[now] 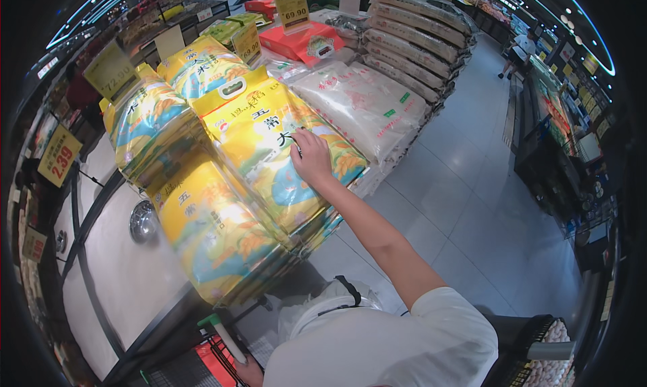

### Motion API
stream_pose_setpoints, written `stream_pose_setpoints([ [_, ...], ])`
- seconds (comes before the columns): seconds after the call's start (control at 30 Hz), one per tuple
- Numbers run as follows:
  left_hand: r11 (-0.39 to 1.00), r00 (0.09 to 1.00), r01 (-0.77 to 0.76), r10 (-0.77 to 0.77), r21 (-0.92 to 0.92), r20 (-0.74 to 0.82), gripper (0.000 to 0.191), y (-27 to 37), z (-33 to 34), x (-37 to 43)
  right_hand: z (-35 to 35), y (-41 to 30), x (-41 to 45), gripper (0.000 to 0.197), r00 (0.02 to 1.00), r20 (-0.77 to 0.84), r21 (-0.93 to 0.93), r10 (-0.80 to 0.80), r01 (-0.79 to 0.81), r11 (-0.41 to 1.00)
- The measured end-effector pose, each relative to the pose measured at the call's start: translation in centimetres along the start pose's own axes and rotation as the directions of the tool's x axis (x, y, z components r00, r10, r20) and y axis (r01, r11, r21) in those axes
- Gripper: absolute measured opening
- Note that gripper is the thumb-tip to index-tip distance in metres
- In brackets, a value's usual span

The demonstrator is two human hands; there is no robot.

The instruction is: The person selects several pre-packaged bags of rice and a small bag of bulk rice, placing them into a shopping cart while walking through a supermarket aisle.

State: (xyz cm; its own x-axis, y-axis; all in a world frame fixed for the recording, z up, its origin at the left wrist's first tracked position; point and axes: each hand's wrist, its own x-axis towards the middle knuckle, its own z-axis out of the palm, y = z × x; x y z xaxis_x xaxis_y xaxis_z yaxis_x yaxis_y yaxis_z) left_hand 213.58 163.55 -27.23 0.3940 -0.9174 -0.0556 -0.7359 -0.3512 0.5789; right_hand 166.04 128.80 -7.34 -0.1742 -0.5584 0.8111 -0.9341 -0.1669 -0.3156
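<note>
My right hand (312, 157) reaches out and rests on top of a yellow plastic bag of rice (242, 129) with a cut-out handle at its far end. Its fingers are slightly bent, with the thumb apart, and nothing shows in its grasp. Nearer to me and to the left lies another yellow rice bag (212, 220) atop a lower stack. Low in the view, my left hand (249, 372) is wrapped around the pale handle (230, 340) of a shopping cart; the handle has a green end. Part of this hand is cut off by my shirt and the picture's edge.
White rice bags (361, 101) and a tall stack of bags (419, 38) stand beyond the yellow ones. A red bag (303, 41) lies behind price signs (292, 10). Tiled floor (455, 185) runs along the right, with a person (520, 48) farther off. A white slanted panel (126, 276) is at left.
</note>
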Motion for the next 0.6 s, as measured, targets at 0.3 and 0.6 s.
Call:
stream_pose_setpoints([
  [0.3, 0.982, 0.999, 0.048, -0.052, -0.182, -0.017, 0.031, -0.4, 0.5, 0.1, -0.4, -0.5, 0.0, 0.032, 0.998, 0.004, -0.002, 0.063, -0.063, 0.998],
  [0.6, 0.989, 0.995, 0.097, -0.094, -0.109, 0.025, 0.026, 1.6, -1.0, -0.2, -0.1, -0.4, 0.1, 0.032, 0.999, 0.014, -0.02, 0.036, -0.035, 0.999],
])
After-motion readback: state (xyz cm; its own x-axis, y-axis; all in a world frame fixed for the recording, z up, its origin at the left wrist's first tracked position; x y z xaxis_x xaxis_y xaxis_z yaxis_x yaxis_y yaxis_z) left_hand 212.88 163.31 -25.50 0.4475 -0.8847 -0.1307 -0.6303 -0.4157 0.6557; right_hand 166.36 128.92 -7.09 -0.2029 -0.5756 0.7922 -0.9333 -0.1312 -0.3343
